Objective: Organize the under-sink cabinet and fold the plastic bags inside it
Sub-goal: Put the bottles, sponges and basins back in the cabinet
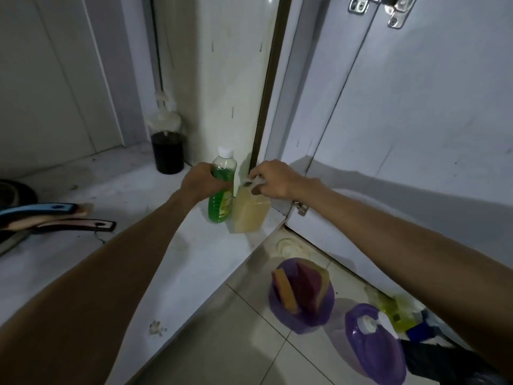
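The left hand (201,183) is clenched round the middle of a green bottle (220,202) with a white cap. The bottle stands upright on the cabinet floor (133,190), near its front right corner. The right hand (273,179) grasps the handle on top of a pale yellow jug (249,215), fingers curled through it. The jug sits just right of the green bottle, touching or nearly touching it, close to the front edge of the cabinet floor and against the upright panel behind.

At the back of the cabinet floor, a dark round container (168,152) stands under a white pipe (165,115). At the left edge lie pans, with 2 handles pointing right: a blue handle (41,211) above a dark one (69,225).

The cabinet door (402,107) on the right hangs open, with a metal hinge (301,208) at its lower corner.

On the tiled floor (236,343) in front of the cabinet sits a purple bowl (301,318) holding sponges (286,290). Right of it lies a purple bottle (374,348) with a white cap, and beside that a yellow-green bottle (397,312). A black plastic bag (444,362) lies crumpled at the lower right, on the floor outside the cabinet.
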The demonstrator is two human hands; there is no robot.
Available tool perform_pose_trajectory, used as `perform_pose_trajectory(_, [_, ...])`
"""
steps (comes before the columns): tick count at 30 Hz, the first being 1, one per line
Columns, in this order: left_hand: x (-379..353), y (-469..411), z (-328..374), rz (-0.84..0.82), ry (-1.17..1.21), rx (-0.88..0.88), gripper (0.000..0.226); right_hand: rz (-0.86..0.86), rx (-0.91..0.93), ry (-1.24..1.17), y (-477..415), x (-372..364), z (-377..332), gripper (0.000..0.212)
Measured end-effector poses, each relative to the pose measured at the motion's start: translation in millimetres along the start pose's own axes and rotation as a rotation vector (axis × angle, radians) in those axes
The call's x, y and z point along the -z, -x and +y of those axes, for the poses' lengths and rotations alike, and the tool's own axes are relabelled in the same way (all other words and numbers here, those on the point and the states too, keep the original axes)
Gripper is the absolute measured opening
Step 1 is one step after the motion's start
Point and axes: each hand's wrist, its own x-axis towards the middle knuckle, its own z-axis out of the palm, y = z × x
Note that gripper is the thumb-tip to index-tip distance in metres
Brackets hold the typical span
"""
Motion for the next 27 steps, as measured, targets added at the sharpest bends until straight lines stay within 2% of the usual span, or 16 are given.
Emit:
perform_pose_trajectory(12, [54.5, 0.9, -63.4, 0.135, -0.036, 0.134, 0.039, 0.025, 0.131, -0.017, -56.9, -29.8, -65.6, 0.04])
perform_pose_trajectory(18, [53.6, 1.1, -87.6, 0.125, 0.025, 0.151, 0.051, 0.042, 0.154, -0.012, -60.0, -45.7, -69.5, 0.044])
perform_pose_trajectory(20, [54.3, 3.1, -86.7, 0.093, 0.031, 0.124, 0.056, 0.001, 0.14, -0.03, -60.6, -47.6, -67.7, 0.052])
perform_pose_trajectory(23, [52.8, 9.0, -88.0, 0.086, 0.008, 0.092, 0.061, -0.064, 0.129, -0.015, -57.6, -54.0, -63.0, 0.076])
perform_pose_trajectory(27, [42.9, 21.2, -103.4, 0.082, -0.118, 0.124, 0.065, 0.005, 0.167, 0.07, -62.2, -62.0, -59.7, 0.077])
